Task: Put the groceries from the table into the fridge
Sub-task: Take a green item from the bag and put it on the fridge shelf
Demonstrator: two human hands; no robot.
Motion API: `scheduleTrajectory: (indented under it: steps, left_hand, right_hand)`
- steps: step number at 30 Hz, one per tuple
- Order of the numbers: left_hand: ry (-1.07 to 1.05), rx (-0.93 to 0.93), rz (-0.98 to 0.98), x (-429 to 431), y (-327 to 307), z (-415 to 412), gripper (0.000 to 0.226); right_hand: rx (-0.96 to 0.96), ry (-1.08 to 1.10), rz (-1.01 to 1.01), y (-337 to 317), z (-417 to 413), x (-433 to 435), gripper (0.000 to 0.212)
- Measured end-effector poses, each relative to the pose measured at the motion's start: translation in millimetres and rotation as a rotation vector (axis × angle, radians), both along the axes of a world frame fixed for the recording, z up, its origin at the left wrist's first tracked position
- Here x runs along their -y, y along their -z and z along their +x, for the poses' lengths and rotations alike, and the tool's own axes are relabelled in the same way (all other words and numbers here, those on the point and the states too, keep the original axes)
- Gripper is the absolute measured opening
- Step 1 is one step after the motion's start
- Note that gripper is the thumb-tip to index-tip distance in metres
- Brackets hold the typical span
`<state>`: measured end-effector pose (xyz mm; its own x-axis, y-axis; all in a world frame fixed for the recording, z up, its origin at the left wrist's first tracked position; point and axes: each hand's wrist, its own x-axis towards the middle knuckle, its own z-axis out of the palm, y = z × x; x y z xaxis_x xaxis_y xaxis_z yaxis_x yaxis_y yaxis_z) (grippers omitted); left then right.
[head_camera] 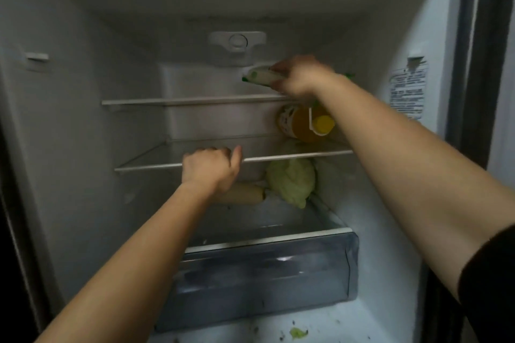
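I look into an open fridge. My right hand [299, 78] grips a pale white-and-green packet [260, 76] above the right end of the top glass shelf [167, 101]. My left hand [211, 167] is closed over the front edge of the middle shelf [292, 157]. A yellow-capped bottle of orange liquid [306, 124] lies on its side on the middle shelf. Below it sit a green cabbage [291, 182] and a pale corn cob [245, 194], partly hidden by my left wrist.
A clear plastic drawer [264, 281] fills the bottom of the fridge. Green leaf scraps [298, 333] lie on the floor in front of it. A thermostat dial [237, 41] is on the back wall, a label [408, 90] on the right wall.
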<state>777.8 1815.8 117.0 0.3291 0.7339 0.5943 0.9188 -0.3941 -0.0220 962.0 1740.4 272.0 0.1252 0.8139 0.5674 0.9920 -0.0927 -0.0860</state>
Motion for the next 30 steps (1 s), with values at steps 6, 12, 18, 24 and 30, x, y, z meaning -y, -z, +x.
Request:
scheduleTrajectory:
  steps: [6, 12, 18, 24, 30]
  left_hand:
    - [0.004, -0.026, 0.100, -9.3, 7.0, 1.5, 0.061]
    - [0.010, -0.006, 0.153, -14.9, 10.8, 4.5, 0.063]
    - [-0.027, 0.009, 0.138, -8.5, 9.1, 5.0, 0.063]
    - [0.020, 0.103, 0.226, -4.5, 21.8, 1.1, 0.062]
    - [0.201, 0.214, 0.370, 12.2, 96.4, -11.5, 0.060]
  right_hand:
    - [0.000, -0.021, -0.202, -16.6, 5.7, -52.2, 0.055]
    - [0.001, -0.060, -0.180, -12.8, 5.6, -87.8, 0.048]
    - [-0.178, -0.090, 0.218, -5.6, 6.9, -73.6, 0.033]
    - [-0.274, -0.193, 0.836, 86.4, -19.5, -28.9, 0.026]
    - [-0.254, -0.207, 0.903, 238.6, -23.6, -9.5, 0.031]
